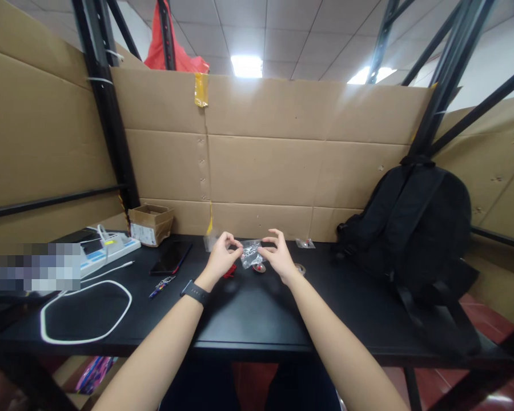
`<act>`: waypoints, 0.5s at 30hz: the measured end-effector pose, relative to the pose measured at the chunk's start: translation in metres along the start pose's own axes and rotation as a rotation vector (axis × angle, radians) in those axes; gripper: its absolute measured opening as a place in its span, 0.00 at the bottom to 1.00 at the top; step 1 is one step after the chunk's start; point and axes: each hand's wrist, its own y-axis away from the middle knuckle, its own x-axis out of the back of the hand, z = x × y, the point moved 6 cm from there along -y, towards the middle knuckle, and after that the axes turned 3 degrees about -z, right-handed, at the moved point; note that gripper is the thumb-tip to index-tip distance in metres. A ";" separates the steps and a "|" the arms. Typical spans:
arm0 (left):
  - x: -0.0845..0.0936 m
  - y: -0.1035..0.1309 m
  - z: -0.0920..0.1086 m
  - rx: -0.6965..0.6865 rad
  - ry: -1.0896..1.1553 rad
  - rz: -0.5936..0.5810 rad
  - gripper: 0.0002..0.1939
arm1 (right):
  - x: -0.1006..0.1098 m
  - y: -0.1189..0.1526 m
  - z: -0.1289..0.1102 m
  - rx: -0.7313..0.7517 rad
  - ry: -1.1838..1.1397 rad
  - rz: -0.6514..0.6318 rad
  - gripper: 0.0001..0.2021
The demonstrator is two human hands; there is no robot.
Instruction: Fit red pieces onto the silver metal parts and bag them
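A small clear plastic bag (252,254) is stretched between my two hands above the black table. My left hand (223,256), with a dark watch (196,293) on its wrist, pinches the bag's left edge. On the other side my right hand (279,257) grips it between thumb and finger, the remaining fingers raised. Whatever the bag contains is too small to make out. Below it lies a round item with a red mark (259,268). Something red (230,271) sits under my left hand, partly hidden. A ring-shaped item (300,268) rests beside my right wrist.
Behind stands a cardboard wall (261,171). To the left are an open cardboard box (151,224), a phone (171,258), keys (161,286), a power strip (111,251) and a white cable (85,341). Another small bag (305,243) lies at the back; a black backpack (415,228) stands right.
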 end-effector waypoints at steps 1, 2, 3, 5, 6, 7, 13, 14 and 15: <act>0.002 0.000 0.001 -0.016 -0.018 0.039 0.18 | -0.004 0.001 0.004 -0.059 -0.012 0.029 0.35; 0.005 0.000 0.003 -0.033 -0.036 0.077 0.17 | -0.009 0.001 0.008 -0.118 -0.037 0.039 0.37; 0.007 0.000 0.004 -0.050 -0.055 0.111 0.16 | -0.015 0.000 0.013 -0.170 -0.076 0.034 0.37; 0.011 0.000 0.007 -0.065 -0.101 0.159 0.15 | -0.027 -0.004 0.021 -0.221 -0.169 0.010 0.35; 0.014 0.000 0.008 -0.066 -0.136 0.172 0.14 | -0.032 -0.009 0.024 -0.224 -0.200 0.003 0.34; 0.018 -0.001 0.010 -0.067 -0.181 0.182 0.13 | -0.035 -0.015 0.026 -0.215 -0.210 0.006 0.33; 0.083 -0.006 0.009 -0.098 -0.587 0.509 0.21 | -0.034 -0.068 0.045 -0.196 -0.066 0.152 0.31; 0.091 -0.007 0.003 -0.087 -0.668 0.521 0.28 | -0.037 -0.076 0.051 -0.225 -0.012 0.154 0.29; 0.096 -0.009 -0.004 -0.064 -0.732 0.495 0.35 | -0.041 -0.083 0.057 -0.255 0.045 0.145 0.27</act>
